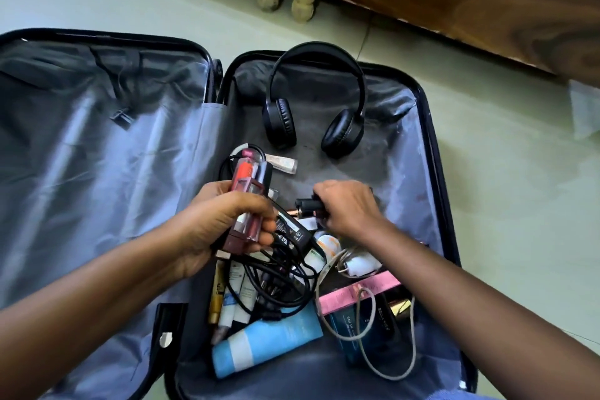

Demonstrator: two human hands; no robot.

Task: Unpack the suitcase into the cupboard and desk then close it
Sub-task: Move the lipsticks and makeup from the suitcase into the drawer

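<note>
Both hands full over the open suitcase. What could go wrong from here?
1. The left hand clutches several lip gloss tubes at once; one may slip out.
2. The black cable loops over the tubes below and runs up by that hand, so lifting may drag things along.
3. The right hand grips a small black item; the white cord by that forearm could snag.

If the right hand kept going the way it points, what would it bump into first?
The right hand points left, so it would probably first meet the left hand and its bundle of lip glosses. Depth is hard to judge.
</note>
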